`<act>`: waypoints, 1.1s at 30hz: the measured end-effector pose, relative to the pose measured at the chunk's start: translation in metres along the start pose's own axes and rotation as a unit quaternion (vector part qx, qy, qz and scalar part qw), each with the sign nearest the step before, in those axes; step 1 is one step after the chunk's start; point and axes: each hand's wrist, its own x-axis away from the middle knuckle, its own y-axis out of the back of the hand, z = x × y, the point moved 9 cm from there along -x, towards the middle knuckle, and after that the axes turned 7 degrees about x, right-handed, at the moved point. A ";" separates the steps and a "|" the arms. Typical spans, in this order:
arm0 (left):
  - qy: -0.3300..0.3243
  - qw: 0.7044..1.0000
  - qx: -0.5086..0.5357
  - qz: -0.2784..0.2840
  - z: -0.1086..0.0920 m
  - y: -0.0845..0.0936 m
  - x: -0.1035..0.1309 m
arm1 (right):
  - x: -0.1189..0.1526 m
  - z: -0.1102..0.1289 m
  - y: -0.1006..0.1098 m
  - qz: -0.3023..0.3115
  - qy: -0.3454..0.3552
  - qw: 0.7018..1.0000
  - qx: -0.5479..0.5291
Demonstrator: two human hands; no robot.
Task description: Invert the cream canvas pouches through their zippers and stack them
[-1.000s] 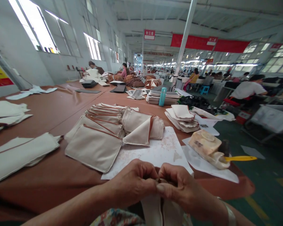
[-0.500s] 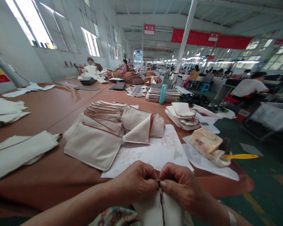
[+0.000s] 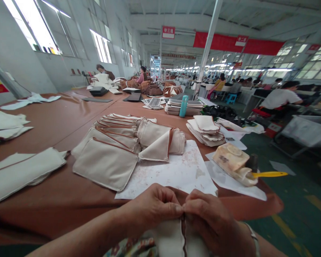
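Note:
Between my two hands, close to my lap, is a cream fabric piece (image 3: pixel 169 237) with a brown strip running down its middle. My left hand (image 3: pixel 160 205) pinches its upper end between thumb and fingers. Beside it, fingertips touching, my right hand (image 3: pixel 211 214) is closed on the same end; its thumb is mostly hidden. Just beyond lies a white sheet (image 3: pixel 160 182) with brown smears. Stacked cream pieces with brown edging (image 3: pixel 107 160) rest partly on that sheet, and one folded piece (image 3: pixel 157 148) shows a turned-up corner.
A stained cut-open plastic container (image 3: pixel 230 159) holds a yellow-handled tool (image 3: pixel 270 174) at the table's right edge. More cream pieces (image 3: pixel 29 169) lie left, and another stack (image 3: pixel 205 130) right. A turquoise bottle (image 3: pixel 183 106) stands farther back. Other people sit working in the distance.
My right hand has rolled over, its thumb no longer plainly in view and its fingers curled further over the fabric's end. My left hand keeps its pinch.

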 end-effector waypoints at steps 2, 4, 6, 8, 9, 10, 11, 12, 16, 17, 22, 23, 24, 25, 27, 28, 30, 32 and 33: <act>-0.030 0.999 -0.021 0.015 -0.008 -0.003 0.002 | 0.005 -0.005 0.003 -0.017 -0.037 0.998 -0.039; -0.060 0.997 -0.036 0.026 -0.017 -0.007 0.004 | 0.010 -0.018 0.002 -0.017 -0.125 0.985 -0.115; -0.074 0.996 -0.049 0.031 -0.024 -0.011 0.007 | 0.012 -0.029 -0.003 0.002 -0.214 0.957 -0.197; -0.078 0.994 -0.072 0.027 -0.028 -0.013 0.009 | 0.010 -0.030 -0.007 0.032 -0.260 0.934 -0.245; -0.078 0.993 -0.086 0.021 -0.029 -0.014 0.010 | 0.007 -0.028 -0.008 0.053 -0.264 0.929 -0.254; -0.078 0.992 -0.099 0.015 -0.030 -0.014 0.012 | 0.005 -0.025 -0.010 0.077 -0.262 0.927 -0.255; -0.079 0.991 -0.109 0.009 -0.030 -0.014 0.013 | 0.003 -0.022 -0.011 0.098 -0.256 0.928 -0.251; -0.081 0.990 -0.116 0.006 -0.031 -0.015 0.015 | 0.001 -0.019 -0.011 0.112 -0.246 0.932 -0.242; -0.111 0.987 -0.118 0.011 -0.033 -0.020 0.021 | -0.001 -0.012 -0.011 0.102 -0.197 0.950 -0.219; -0.117 0.986 -0.119 0.012 -0.033 -0.021 0.022 | -0.001 -0.011 -0.011 0.096 -0.186 0.955 -0.211; -0.160 0.960 -0.219 -0.065 -0.038 -0.017 0.022 | -0.005 -0.008 -0.010 0.103 -0.191 0.959 -0.184; -0.179 0.949 -0.246 -0.087 -0.041 -0.014 0.023 | -0.006 -0.008 -0.010 0.103 -0.198 0.955 -0.193; -0.195 0.939 -0.266 -0.100 -0.044 -0.013 0.025 | -0.007 -0.009 -0.010 0.100 -0.205 0.952 -0.204; -0.204 0.933 -0.277 -0.105 -0.046 -0.012 0.027 | -0.007 -0.011 -0.011 0.097 -0.213 0.948 -0.217; -0.201 0.933 -0.282 -0.098 -0.047 -0.009 0.031 | -0.004 -0.019 -0.016 0.083 -0.242 0.932 -0.255; -0.197 0.934 -0.283 -0.093 -0.047 -0.007 0.033 | 0.000 -0.024 -0.019 0.077 -0.259 0.921 -0.282; -0.232 0.922 -0.296 -0.088 -0.054 -0.004 0.043 | 0.007 -0.033 -0.026 0.066 -0.287 0.896 -0.331; -0.316 0.886 -0.329 -0.084 -0.067 -0.007 0.057 | 0.013 -0.039 -0.030 0.053 -0.304 0.879 -0.364; -0.356 0.864 -0.349 -0.079 -0.071 -0.010 0.062 | 0.015 -0.040 -0.032 0.050 -0.310 0.872 -0.375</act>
